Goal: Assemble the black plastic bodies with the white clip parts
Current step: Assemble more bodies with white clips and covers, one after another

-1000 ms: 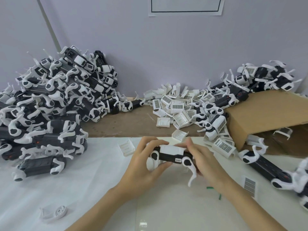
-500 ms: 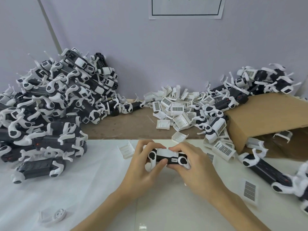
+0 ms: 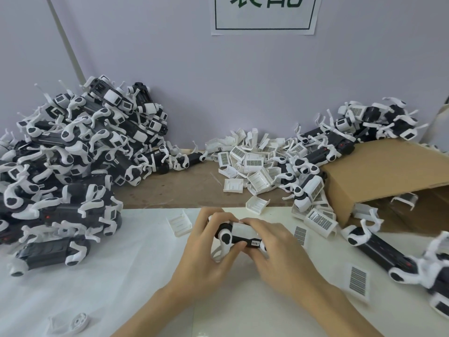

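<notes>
A: Head view first. What are the hands doing?

B: Both grip one black body (image 3: 239, 238) at the near centre, just above the white sheet (image 3: 121, 276). The left hand (image 3: 206, 249) curls round its left end, thumb under, fingers over the top. The right hand (image 3: 274, 249) wraps the right end, fingers pressing a white clip (image 3: 244, 230) on top of the body.

A: And the other parts?

B: A big pile of finished pieces (image 3: 68, 171) fills the left side. Loose white clips (image 3: 252, 164) lie in a heap at the far centre on the brown bench (image 3: 175, 190). One clip (image 3: 179, 223) sits just left of the left hand.

A: On the right?

B: A cardboard box (image 3: 388, 176) lies tipped on its side, more black-and-white pieces (image 3: 379, 120) on top. Another black body (image 3: 381, 249) rests on the sheet near the box.
</notes>
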